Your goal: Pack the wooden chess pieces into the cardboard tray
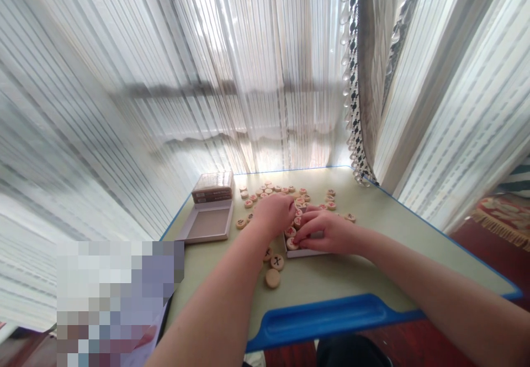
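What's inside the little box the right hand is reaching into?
Round pieces with red marks run along the left side of the box. The right hand covers much of the rest, so I can't tell what's under it.

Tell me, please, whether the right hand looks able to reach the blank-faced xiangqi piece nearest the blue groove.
Probably yes: the right hand is at the open box, and past its low wall nothing visible blocks the xiangqi piece.
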